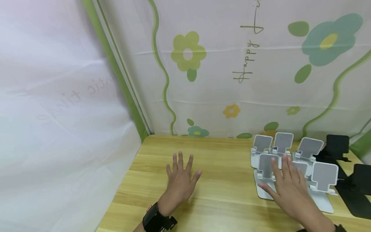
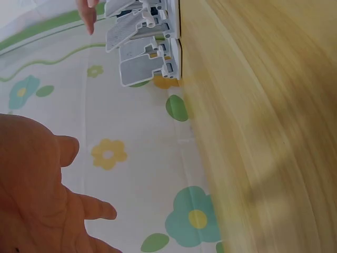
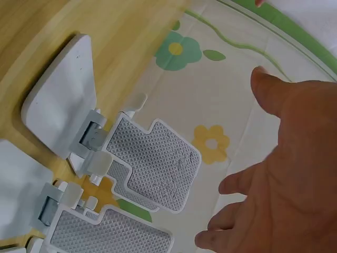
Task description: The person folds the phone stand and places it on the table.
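Several white folding phone stands with grey pads stand in two rows on the right of the wooden table; a front one (image 1: 268, 166) is beside my right hand (image 1: 291, 191). That hand has its fingers extended over the front row and hides part of it. In the right wrist view a ridged grey pad (image 3: 158, 163) faces the camera, apart from the palm (image 3: 295, 174). My left hand (image 1: 181, 183) is spread over the table's left part, holding nothing. The left wrist view also shows its palm (image 2: 37, 190) bare, with white stands (image 2: 141, 68) farther off.
Black stands (image 1: 337, 146) are at the table's far right, next to the white ones. The wooden tabletop (image 1: 220, 180) runs back to a white curtain (image 1: 214, 93) printed with flowers. Another white curtain (image 1: 58, 135) hangs along the left side.
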### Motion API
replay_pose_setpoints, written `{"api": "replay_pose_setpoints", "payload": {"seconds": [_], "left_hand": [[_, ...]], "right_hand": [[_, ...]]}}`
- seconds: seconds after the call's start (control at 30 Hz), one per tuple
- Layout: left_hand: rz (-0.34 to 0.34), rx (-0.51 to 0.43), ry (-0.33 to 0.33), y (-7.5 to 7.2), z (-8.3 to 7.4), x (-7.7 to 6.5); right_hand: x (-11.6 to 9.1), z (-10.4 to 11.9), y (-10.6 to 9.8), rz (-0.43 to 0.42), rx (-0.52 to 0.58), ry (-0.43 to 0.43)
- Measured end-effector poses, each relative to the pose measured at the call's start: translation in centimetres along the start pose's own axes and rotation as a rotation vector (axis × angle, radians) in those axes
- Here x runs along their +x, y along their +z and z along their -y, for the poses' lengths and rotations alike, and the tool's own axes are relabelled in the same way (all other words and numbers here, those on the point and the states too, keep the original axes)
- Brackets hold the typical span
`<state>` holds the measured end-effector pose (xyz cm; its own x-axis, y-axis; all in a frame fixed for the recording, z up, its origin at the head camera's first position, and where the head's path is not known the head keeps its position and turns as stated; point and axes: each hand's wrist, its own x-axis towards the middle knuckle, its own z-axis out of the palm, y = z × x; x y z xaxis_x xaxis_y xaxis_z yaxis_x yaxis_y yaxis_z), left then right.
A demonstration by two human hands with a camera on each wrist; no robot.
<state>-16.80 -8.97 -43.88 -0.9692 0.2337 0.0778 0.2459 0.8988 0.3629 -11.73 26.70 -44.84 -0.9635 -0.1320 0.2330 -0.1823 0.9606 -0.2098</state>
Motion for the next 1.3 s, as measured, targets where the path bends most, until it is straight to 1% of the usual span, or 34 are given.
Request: {"api": "replay_pose_setpoints", "payload": {"seconds": [0.07,0.13,0.23,0.3,0.37,0.47,0.53,0.63,0.7,0.8,0.97,1.07,1.13,1.23,1.3], "left_hand": [[-0.001,0.001,-0.003,-0.1,0.0,0.0],[-0.003,-0.001,-0.009,-0.3,-0.1,-0.1],[-0.013,-0.002,-0.008,-0.4,-0.1,-0.1],[-0.017,-0.009,-0.007,-0.4,-0.1,-0.2],[-0.009,-0.012,-0.010,-0.3,-0.1,-0.2],[0.007,-0.019,-0.018,-0.3,-0.1,-0.3],[0.015,-0.021,-0.023,-0.2,-0.1,-0.3],[0.006,-0.032,-0.026,-0.3,-0.2,-0.4],[0.002,-0.040,-0.026,-0.3,-0.2,-0.4],[-0.002,-0.051,-0.020,-0.3,-0.3,-0.4],[0.025,-0.043,-0.005,-0.3,-0.5,-0.2],[0.035,-0.035,0.040,-0.1,-0.7,0.1],[0.030,-0.036,0.079,0.0,-0.9,0.3],[0.000,-0.090,0.140,0.1,-1.5,0.7],[0.002,-0.179,0.155,0.1,-2.1,1.0]], "right_hand": [[0.6,-0.1,-0.1,-0.047,0.006,-0.026],[1.8,-0.4,-0.5,-0.134,-0.009,-0.079],[4.0,-0.8,-1.2,-0.282,-0.025,-0.207],[5.5,-1.0,-1.7,-0.352,-0.046,-0.289],[6.6,-1.2,-2.0,-0.355,-0.043,-0.348],[7.6,-1.3,-1.9,-0.292,-0.044,-0.361],[7.9,-1.5,-1.8,-0.234,-0.038,-0.349],[8.3,-1.5,-1.7,-0.165,-0.017,-0.320],[8.4,-1.5,-1.6,-0.131,-0.004,-0.301],[8.6,-1.4,-1.7,-0.112,-0.010,-0.286],[9.0,-1.4,-1.6,-0.097,-0.009,-0.295],[9.3,-1.5,-1.6,-0.098,-0.002,-0.305],[9.3,-1.4,-1.7,-0.110,0.001,-0.319],[9.3,-1.1,-2.1,-0.136,0.004,-0.336],[9.4,-0.6,-2.6,-0.174,0.002,-0.356]]}}
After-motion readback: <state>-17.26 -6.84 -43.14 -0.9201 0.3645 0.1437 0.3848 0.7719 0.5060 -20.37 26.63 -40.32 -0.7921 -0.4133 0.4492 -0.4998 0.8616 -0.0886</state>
